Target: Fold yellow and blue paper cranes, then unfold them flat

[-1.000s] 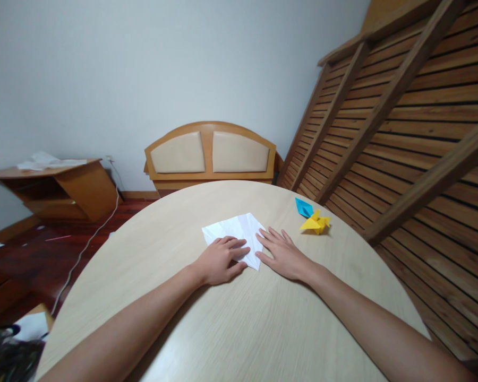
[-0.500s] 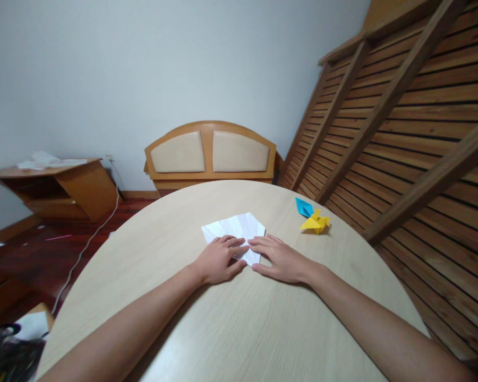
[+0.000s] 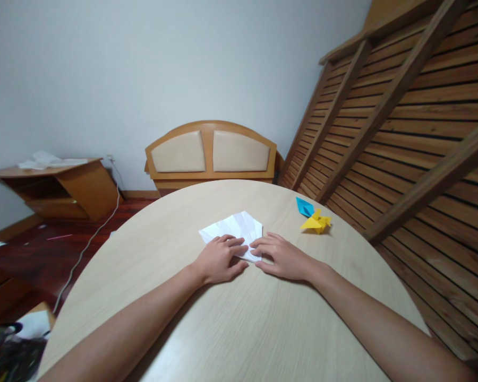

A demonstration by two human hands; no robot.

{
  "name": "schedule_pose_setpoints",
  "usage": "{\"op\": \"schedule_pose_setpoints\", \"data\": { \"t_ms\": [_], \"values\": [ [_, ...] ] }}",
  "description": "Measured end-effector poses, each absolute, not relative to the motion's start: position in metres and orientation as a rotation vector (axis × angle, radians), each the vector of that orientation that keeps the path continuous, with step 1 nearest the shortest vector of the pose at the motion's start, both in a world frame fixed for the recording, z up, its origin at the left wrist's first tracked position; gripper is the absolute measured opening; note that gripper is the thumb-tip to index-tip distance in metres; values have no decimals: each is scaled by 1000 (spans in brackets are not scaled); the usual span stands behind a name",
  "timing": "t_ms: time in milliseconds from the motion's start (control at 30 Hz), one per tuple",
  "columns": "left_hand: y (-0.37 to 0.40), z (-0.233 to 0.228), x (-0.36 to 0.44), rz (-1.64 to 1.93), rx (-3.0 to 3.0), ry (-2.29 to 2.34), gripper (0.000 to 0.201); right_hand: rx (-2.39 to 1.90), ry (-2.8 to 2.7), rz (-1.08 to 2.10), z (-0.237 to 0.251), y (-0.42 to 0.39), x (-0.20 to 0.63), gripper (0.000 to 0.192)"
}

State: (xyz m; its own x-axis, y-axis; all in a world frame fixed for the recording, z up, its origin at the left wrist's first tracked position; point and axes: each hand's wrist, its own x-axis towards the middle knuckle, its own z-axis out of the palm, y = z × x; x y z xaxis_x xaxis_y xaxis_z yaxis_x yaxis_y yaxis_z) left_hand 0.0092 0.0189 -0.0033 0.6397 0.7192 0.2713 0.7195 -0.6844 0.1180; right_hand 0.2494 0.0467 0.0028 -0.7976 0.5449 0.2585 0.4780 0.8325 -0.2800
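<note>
A white sheet of creased paper [image 3: 233,228] lies on the round pale wooden table [image 3: 239,323]. My left hand [image 3: 219,260] rests flat on the paper's near edge, fingers pointing right. My right hand [image 3: 282,256] lies just beside it, palm down, with its fingertips on the paper's near right corner. The fingertips of both hands almost meet over the paper. The near part of the sheet is hidden under my fingers.
A yellow origami figure [image 3: 316,222] and a blue folded paper piece [image 3: 304,206] sit at the table's far right. Behind the table stands a wooden headboard with beige panels [image 3: 210,154]. A slatted wooden frame [image 3: 402,116] leans at right, and a low wooden stand [image 3: 51,188] is at left.
My right hand has slid left onto the paper's near right corner, closing up to my left hand. The sheet's right side now looks folded in, so the paper is narrower.
</note>
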Motion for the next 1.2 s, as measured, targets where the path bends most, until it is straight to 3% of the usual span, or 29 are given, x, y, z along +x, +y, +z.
{"op": "schedule_pose_setpoints", "data": {
  "t_ms": [333, 667, 1200],
  "values": [
    [19, 0, 11, -450, -2818, -1181, 24, -778, -2658, 208, 2, 48, 250, 23],
    [22, 0, 11, -389, -2790, -1221, 16, -830, -2642, 203, 5, 46, 244, 12],
    [26, -8, 8, -320, -2630, -1228, 26, -889, -2616, 279, 6, 48, 246, 14]
  ]
}}
